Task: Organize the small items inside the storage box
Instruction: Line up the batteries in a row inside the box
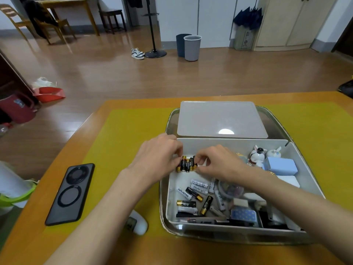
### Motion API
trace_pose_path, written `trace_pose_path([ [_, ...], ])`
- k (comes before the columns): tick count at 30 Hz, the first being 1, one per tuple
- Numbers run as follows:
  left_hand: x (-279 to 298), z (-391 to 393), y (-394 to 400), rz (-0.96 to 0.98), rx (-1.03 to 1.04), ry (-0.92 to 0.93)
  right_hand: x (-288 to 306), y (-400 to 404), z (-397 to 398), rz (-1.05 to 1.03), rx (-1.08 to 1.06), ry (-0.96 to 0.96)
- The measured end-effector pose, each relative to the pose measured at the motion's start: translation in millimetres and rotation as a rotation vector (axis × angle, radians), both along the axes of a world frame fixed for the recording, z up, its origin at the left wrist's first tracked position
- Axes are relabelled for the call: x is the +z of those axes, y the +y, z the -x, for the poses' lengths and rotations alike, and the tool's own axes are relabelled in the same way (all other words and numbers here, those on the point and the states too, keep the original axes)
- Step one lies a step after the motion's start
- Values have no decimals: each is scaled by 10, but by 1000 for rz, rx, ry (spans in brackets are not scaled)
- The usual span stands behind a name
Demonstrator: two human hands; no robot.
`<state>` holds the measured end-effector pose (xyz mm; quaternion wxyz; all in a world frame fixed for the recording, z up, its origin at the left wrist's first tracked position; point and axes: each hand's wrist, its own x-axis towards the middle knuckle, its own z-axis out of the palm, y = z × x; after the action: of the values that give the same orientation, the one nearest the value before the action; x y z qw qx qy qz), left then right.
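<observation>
Head view:
Storage box (191,144): white, open-topped, sitting in a metal tray (170,119) on the tabletop (122,104); used as landmark below.
Lid (219,119): translucent, lying flat in the tray just beyond the box's far wall.
Left hand (158,153): over the box's far-left corner, fingers curled onto the left side of the battery bundle (186,163).
Right hand (217,161): reaching in from the right, fingertips pinching the right side of the same bundle.
Battery bundle: black-and-gold cells held together side by side, inside the box at its far-left corner.
Loose batteries (198,190): white and black ones lying scattered on the box floor, nearer the front-left.
Figurines (257,153): two white ones standing at the box's far-right.
Blue box (282,166): light blue, just in front of the figurines, inside the box.
Phone (71,194): dark, face down on the tabletop, well left of the box.
White device (138,223): on the tabletop near the box's front-left corner; type unclear.
</observation>
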<state>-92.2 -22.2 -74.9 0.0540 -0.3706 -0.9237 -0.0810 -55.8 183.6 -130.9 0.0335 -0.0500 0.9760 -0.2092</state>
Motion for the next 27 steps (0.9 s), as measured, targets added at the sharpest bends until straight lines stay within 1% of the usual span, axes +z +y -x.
trace_pose_path([
  [2, 8, -24, 14, -3, -5, -3, 105, 40, -126, 3, 56, -15],
  [4, 14, -63, 39, 4, -17, -1, 188, 54, -282, -29, 172, -48],
  [8, -4, -208, 144, 75, -75, -27, 183, 1, -528, -204, 441, -51],
  [11, -62, -342, 225, 193, -111, -30, 76, -50, -542, -353, 535, -29],
  [14, -152, -420, 193, 373, -151, -39, -13, -86, -528, -403, 551, -12],
  [17, -223, -453, 162, 497, -156, -42, -38, -92, -550, -379, 536, 12],
  [19, -266, -485, 178, 511, -157, -37, -13, -58, -585, -314, 517, 28],
  [20, -290, -501, 183, 508, -158, -44, 17, -25, -603, -247, 480, 26],
  [21, -312, -513, 184, 510, -156, -64, 54, 12, -620, -148, 406, 17],
  [24, -354, -528, 174, 502, -130, -124, 158, 154, -586, 216, 89, -4],
  [25, -358, -526, 176, 497, -122, -133, 178, 196, -531, 290, 4, 1],
  [27, -369, -517, 196, 493, -102, -147, 198, 259, -376, 313, -112, 5],
])
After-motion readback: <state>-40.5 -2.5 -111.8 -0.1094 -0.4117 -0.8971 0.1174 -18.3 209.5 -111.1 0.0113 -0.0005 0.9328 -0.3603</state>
